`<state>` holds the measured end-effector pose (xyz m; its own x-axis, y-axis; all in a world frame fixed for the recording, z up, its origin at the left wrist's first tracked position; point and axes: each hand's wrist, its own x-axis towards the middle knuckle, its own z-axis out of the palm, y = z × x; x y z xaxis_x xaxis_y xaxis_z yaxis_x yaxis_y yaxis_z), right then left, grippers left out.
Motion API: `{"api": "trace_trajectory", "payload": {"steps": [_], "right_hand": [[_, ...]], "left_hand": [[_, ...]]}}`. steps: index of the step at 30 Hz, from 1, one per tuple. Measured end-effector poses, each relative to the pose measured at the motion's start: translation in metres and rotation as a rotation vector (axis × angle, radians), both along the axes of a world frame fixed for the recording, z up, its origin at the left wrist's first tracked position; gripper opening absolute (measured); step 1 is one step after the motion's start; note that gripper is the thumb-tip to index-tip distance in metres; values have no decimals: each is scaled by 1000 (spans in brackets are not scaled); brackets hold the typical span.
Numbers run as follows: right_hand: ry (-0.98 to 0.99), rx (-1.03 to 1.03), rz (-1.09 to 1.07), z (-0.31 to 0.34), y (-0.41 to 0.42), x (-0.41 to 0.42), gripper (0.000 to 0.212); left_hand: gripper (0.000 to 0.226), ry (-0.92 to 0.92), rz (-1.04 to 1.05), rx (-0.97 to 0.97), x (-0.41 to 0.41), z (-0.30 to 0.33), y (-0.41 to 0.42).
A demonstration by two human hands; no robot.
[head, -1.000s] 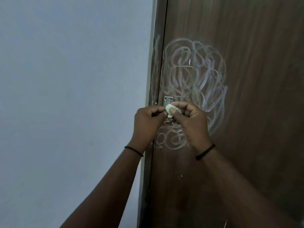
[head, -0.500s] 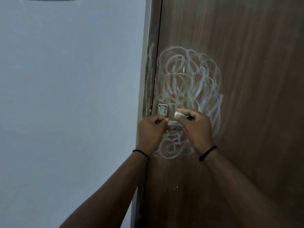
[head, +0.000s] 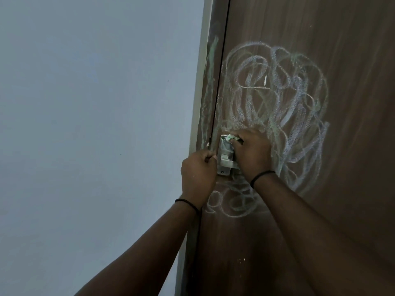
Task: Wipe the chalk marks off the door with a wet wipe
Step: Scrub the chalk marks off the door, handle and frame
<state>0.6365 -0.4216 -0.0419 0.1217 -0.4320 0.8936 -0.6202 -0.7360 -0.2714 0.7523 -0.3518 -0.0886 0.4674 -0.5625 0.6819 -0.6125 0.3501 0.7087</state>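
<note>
Wipe [head: 296, 138] bunched in right hand [head: 253, 154] fingers, pressed at top of latch [head: 225, 155] w/ chalk marks [head: 277, 99] just above. Left hand [head: 197, 174] curled by door [head: 342, 189] edge, prob. steadying; contents not visible.

No readable text, label or number shows; the chalk marks [head: 275, 107] on the door [head: 352, 60] are only scribbles.

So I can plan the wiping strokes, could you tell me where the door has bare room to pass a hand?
Bare wood lies right of the chalk scribble on the door, and below its lower loops. It is crowded by the metal lock plate: the right hand holds the wet wipe there, with the left hand beside it.
</note>
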Motion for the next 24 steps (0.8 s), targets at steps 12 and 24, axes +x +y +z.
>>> {"api": "trace_trajectory", "payload": {"steps": [12, 24], "right_hand": [[102, -12, -51, 6, -7, -5, 23], [184, -22, -64, 13, -8, -6, 17]], "left_hand": [[32, 53, -55, 1, 6, 2, -13], [31, 61, -102, -38, 7, 3, -21]]}}
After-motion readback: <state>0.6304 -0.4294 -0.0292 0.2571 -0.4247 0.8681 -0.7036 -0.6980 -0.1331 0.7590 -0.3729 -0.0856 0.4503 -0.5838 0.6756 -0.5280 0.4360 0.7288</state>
